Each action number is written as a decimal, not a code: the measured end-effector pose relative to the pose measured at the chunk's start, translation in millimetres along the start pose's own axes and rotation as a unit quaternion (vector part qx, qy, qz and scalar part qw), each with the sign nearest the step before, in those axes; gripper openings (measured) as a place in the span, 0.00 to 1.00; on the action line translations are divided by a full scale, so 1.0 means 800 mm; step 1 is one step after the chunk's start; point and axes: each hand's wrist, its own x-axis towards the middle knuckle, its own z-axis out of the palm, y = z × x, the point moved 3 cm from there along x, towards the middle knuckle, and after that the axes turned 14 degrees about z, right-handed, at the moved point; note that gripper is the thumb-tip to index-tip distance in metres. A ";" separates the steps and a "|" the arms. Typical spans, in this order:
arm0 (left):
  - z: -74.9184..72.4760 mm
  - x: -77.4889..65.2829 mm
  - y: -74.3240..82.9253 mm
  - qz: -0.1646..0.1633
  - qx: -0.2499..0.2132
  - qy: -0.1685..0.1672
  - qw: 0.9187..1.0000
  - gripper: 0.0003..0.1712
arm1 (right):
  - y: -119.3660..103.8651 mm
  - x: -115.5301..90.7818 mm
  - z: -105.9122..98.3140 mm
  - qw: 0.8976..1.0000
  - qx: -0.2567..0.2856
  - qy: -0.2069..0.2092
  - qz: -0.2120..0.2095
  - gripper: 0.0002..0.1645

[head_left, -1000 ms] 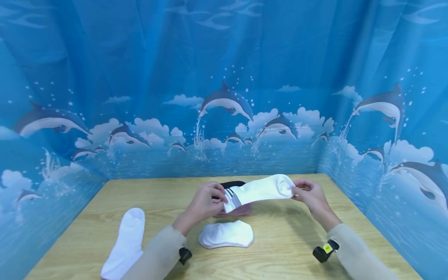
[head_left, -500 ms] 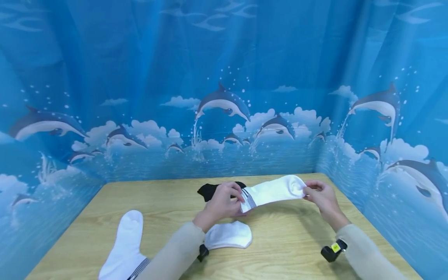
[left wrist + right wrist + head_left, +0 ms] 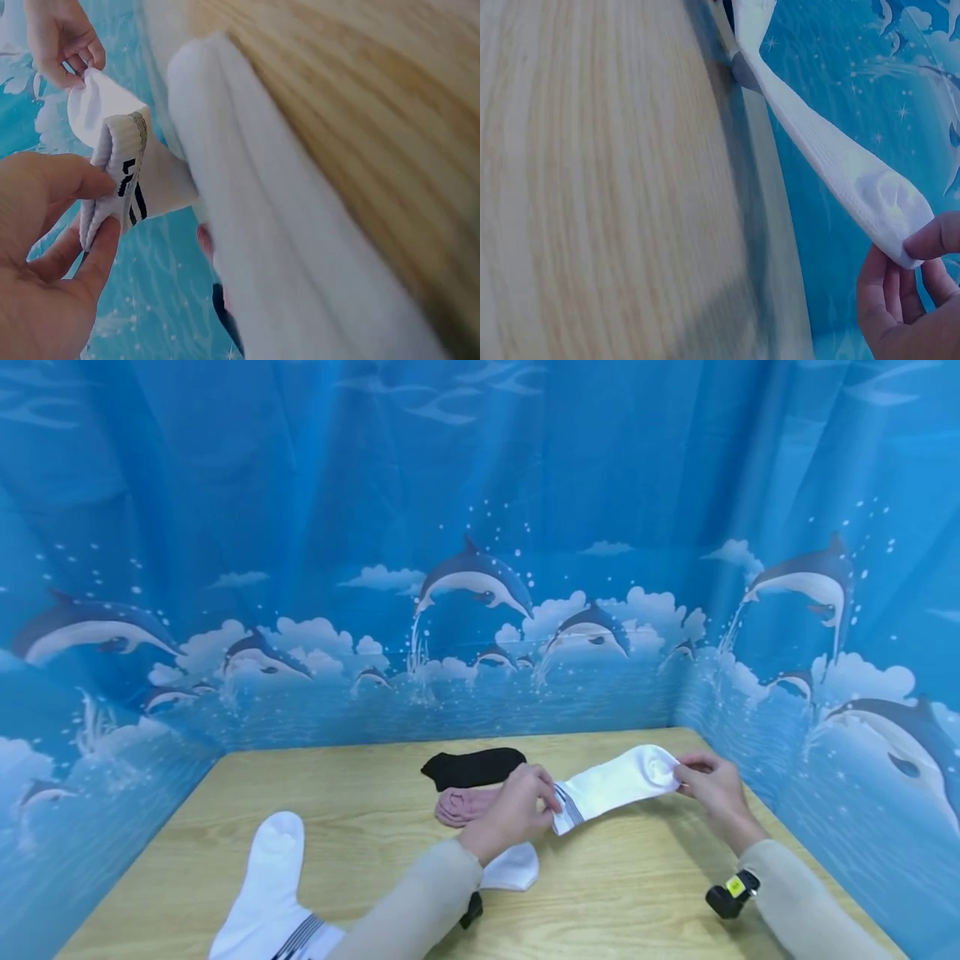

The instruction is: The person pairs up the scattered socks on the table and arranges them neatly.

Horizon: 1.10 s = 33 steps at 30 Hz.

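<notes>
Stretched between both hands is a white sock (image 3: 611, 785) with dark stripes at its cuff. My left hand (image 3: 517, 806) pinches the striped cuff; in the left wrist view thumb and fingers grip the folded opening (image 3: 112, 172). At the other end my right hand (image 3: 716, 793) pinches the toe, and the right wrist view shows the toe (image 3: 900, 225) between thumb and fingers. Under the left forearm lies a short white sock (image 3: 513, 867), partly hidden. Behind the left hand are a pink sock (image 3: 461, 806) and, farther back, a black sock (image 3: 476, 767).
Another white striped sock (image 3: 270, 877) lies at the front left, its cuff partly covered by the left sleeve. The wooden table (image 3: 360, 810) ends at a blue dolphin-print curtain (image 3: 337, 568) behind and on both sides.
Both hands have moved to the right with the striped sock held between them, and it is lower at the left end. The pink and black socks have come more into sight.
</notes>
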 end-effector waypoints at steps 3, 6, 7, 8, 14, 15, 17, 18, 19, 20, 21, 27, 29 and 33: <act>0.007 0.003 0.001 0.002 0.006 -0.013 1.000 0.10 | 0.004 0.002 -0.004 1.000 -0.003 0.004 0.001 0.05; 0.012 0.006 0.003 -0.003 0.009 -0.025 1.000 0.10 | 0.008 0.003 -0.008 1.000 -0.015 0.014 0.007 0.05; 0.013 0.007 0.003 -0.003 0.011 -0.028 1.000 0.11 | 0.010 0.004 -0.010 1.000 -0.022 0.017 0.010 0.06; 0.014 0.007 0.003 -0.006 0.010 -0.029 1.000 0.11 | 0.011 0.005 -0.012 0.999 -0.031 0.020 0.013 0.06; 0.022 0.010 0.006 0.000 0.019 -0.034 0.999 0.10 | 0.020 0.011 -0.020 0.997 -0.070 0.016 0.020 0.12; 0.023 0.010 0.007 0.002 0.021 -0.035 0.999 0.10 | 0.022 0.012 -0.020 0.997 -0.072 0.015 0.021 0.12; 0.024 0.011 0.008 0.003 0.022 -0.037 0.999 0.10 | 0.024 0.013 -0.022 0.996 -0.080 0.012 0.023 0.13; 0.025 0.011 0.009 0.003 0.022 -0.040 0.999 0.11 | 0.025 0.014 -0.022 0.996 -0.084 0.012 0.022 0.14; 0.026 0.011 0.009 0.002 0.021 -0.043 0.999 0.11 | 0.026 0.014 -0.022 0.996 -0.090 0.012 0.021 0.15; 0.027 0.011 0.009 0.000 0.019 -0.046 0.999 0.11 | 0.026 0.013 -0.023 0.995 -0.098 0.012 0.020 0.17; 0.027 0.011 0.009 -0.003 0.013 -0.050 0.999 0.11 | 0.026 0.013 -0.023 0.994 -0.108 0.013 0.019 0.18; 0.035 0.009 0.009 -0.021 -0.008 -0.088 0.996 0.11 | 0.027 0.010 -0.022 0.980 -0.196 0.028 0.006 0.25; 0.037 0.008 0.009 -0.017 -0.006 -0.096 0.995 0.10 | 0.027 0.009 -0.022 0.976 -0.217 0.030 0.002 0.24; 0.039 0.008 0.011 -0.016 -0.001 -0.100 0.995 0.10 | 0.030 0.011 -0.020 0.969 -0.247 0.027 0.007 0.24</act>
